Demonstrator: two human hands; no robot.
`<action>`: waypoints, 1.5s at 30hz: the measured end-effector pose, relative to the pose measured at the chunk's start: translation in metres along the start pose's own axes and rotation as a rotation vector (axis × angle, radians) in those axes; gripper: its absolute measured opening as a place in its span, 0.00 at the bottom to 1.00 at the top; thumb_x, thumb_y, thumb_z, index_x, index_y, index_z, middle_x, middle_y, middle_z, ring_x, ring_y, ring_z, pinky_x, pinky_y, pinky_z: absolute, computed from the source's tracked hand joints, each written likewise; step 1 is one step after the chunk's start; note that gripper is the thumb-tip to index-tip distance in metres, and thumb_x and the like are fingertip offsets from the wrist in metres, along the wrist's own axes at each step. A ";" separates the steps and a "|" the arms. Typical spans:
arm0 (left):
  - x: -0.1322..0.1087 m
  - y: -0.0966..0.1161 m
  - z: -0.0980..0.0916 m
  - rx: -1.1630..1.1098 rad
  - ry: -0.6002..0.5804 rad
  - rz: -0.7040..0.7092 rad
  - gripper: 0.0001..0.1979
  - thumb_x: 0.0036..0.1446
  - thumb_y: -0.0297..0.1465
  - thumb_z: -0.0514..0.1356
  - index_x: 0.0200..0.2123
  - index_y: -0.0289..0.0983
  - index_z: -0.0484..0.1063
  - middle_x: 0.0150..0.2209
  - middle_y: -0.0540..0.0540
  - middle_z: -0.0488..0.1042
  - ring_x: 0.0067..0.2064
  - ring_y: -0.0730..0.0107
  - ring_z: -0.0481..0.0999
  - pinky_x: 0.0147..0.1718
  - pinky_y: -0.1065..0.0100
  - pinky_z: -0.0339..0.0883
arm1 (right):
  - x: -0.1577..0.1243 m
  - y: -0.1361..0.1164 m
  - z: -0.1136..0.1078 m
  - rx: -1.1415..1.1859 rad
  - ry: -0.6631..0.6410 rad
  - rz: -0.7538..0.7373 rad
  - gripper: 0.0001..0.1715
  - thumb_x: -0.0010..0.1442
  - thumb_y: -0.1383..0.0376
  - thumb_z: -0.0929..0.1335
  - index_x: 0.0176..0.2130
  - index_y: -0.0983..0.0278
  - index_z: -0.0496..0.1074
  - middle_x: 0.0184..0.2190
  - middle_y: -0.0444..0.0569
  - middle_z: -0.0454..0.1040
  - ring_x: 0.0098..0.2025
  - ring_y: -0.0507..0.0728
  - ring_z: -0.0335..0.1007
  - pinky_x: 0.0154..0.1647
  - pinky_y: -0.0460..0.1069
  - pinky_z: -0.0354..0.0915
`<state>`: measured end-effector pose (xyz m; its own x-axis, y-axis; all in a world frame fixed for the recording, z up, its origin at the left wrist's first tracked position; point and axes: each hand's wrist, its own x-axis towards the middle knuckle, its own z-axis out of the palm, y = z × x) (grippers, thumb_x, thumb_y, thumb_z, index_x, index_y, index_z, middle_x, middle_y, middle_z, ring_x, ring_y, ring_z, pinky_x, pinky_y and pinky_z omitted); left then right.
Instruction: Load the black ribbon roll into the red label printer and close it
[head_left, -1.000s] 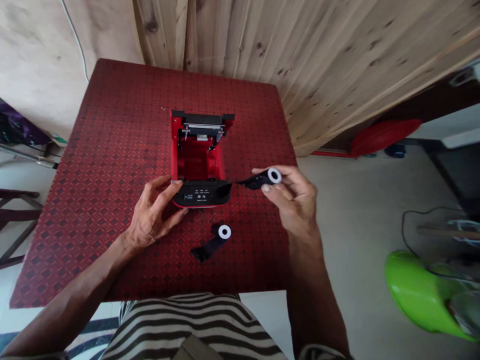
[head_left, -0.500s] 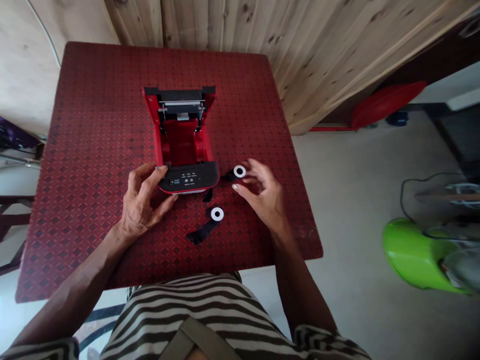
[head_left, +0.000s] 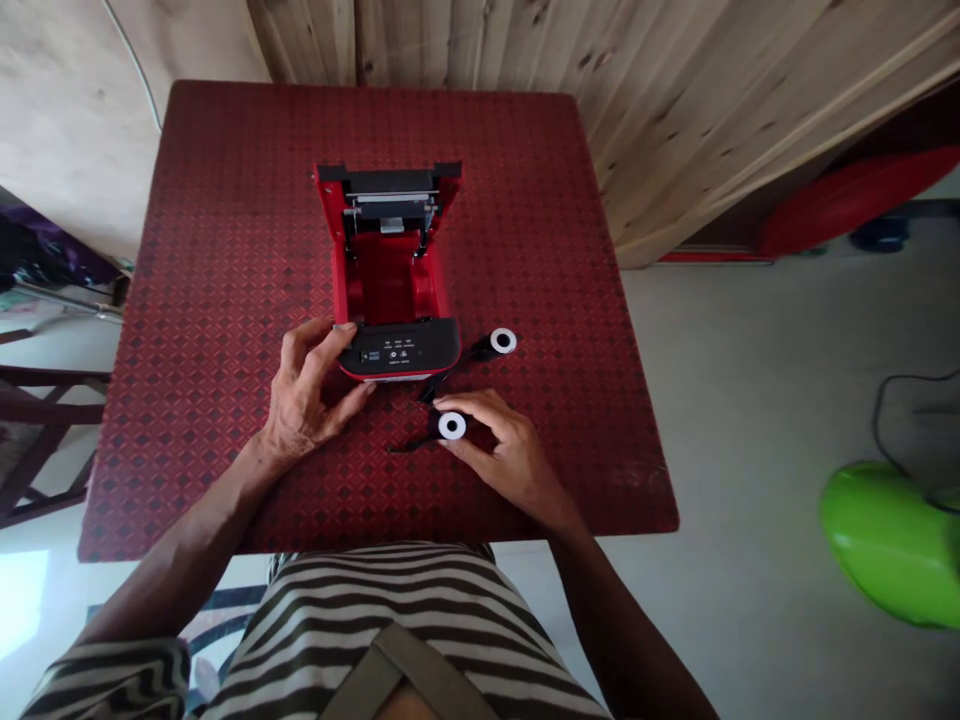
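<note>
A red and black printer (head_left: 401, 345), probably a label printer, stands with its lid (head_left: 394, 182) raised and its red inner bay (head_left: 384, 280) exposed. My left hand (head_left: 304, 395) grips its front left corner, index finger on top of the black panel and thumb low at the front. In front of the printer, my right hand (head_left: 510, 450) has thumb and fingers closed around a small black ribbon roll (head_left: 452, 426) with a white core. That roll's loose tail runs left over the table. A second ribbon roll (head_left: 503, 341) lies right of the printer, its tail reaching toward the printer's front.
Everything rests on a table with a red patterned cover (head_left: 247, 200). A wooden plank wall (head_left: 480, 50) rises behind its far edge. On the floor at right sits a green plastic tub (head_left: 892, 545). A dark wooden chair (head_left: 45, 420) stands at left.
My right hand has left the roll beside the printer and closed on the nearer one, whose tail now lies differently. My left hand stays on the printer. The view has shifted slightly.
</note>
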<state>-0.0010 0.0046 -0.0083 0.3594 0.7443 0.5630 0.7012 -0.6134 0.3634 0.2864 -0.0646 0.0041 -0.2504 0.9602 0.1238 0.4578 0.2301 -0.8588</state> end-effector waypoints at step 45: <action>0.004 0.005 -0.003 -0.102 -0.001 -0.002 0.38 0.66 0.40 0.69 0.73 0.44 0.58 0.61 0.37 0.68 0.59 0.55 0.77 0.55 0.54 0.81 | 0.144 -0.073 -0.039 -0.448 -0.446 -0.276 0.12 0.75 0.64 0.68 0.47 0.65 0.82 0.44 0.50 0.85 0.48 0.59 0.80 0.55 0.54 0.70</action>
<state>0.0019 0.0036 -0.0021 0.3585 0.7458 0.5614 0.6359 -0.6354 0.4381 0.2500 0.0633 0.1041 -0.6918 0.7220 0.0094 0.6112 0.5924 -0.5248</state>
